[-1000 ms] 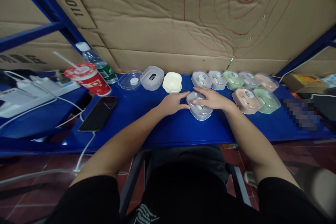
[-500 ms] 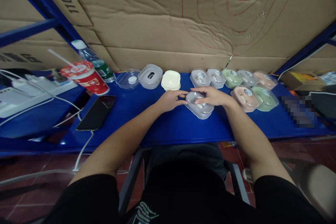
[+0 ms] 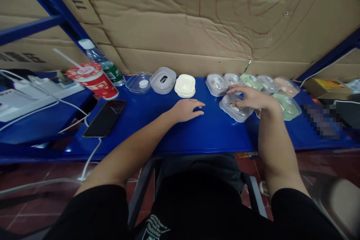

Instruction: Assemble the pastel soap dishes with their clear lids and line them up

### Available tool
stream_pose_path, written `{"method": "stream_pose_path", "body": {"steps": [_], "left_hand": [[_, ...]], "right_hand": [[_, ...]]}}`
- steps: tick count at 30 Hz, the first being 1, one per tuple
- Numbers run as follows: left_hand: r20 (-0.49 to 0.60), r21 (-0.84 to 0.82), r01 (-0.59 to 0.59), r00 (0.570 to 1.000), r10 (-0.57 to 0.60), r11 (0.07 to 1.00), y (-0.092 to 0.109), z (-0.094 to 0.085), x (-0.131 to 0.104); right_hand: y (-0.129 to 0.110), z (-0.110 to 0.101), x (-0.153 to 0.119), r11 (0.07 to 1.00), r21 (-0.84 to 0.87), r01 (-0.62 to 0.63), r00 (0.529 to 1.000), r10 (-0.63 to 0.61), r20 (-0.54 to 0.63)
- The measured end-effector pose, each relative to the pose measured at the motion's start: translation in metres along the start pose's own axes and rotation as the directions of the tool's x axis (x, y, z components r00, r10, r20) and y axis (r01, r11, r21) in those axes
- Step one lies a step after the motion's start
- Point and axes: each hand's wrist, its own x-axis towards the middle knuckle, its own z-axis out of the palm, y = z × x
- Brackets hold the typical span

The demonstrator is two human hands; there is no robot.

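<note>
My right hand (image 3: 257, 98) is curled over a grey plastic box (image 3: 234, 113) with a see-through lid, thumb and fingers on its top. The box sits in the front row on the blue table, beside a pink box that my hand mostly hides and a green box (image 3: 288, 107). My left hand (image 3: 187, 110) is empty over the table, fingers stretched out and thumb apart. Just behind it are stacked cream-coloured shallow dishes (image 3: 185, 85). Left of these stand a grey cover (image 3: 163, 79) with a dark slot and a clear lid (image 3: 134, 83).
Along the cardboard wall (image 3: 157, 26) runs a back row of several lidded boxes in grey, green (image 3: 251, 81) and pink. A phone (image 3: 104, 119), a red cup (image 3: 94, 82) with a straw and a water bottle (image 3: 108, 67) occupy the left end. A power strip (image 3: 36, 97) lies farther left.
My right hand has shifted the grey box to the right, up against the front-row boxes. My left hand has come off the box and stayed near its former place.
</note>
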Motion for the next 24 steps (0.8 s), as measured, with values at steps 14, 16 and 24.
{"method": "stream_pose_path", "body": {"steps": [14, 16, 24], "left_hand": [[-0.287, 0.091, 0.274, 0.928, -0.238, 0.957, -0.005, -0.009, -0.004], [-0.301, 0.124, 0.355, 0.903, -0.306, 0.927, -0.01, -0.013, -0.005], [-0.185, 0.18, 0.396, 0.913, -0.365, 0.9, -0.022, -0.017, -0.003]], "right_hand": [[-0.062, 0.111, 0.048, 0.961, 0.257, 0.101, 0.959, -0.025, -0.283], [-0.043, 0.111, 0.054, 0.913, 0.409, 0.01, 0.947, 0.122, -0.297], [-0.001, 0.088, 0.057, 0.821, 0.566, -0.081, 0.844, 0.358, -0.399]]}}
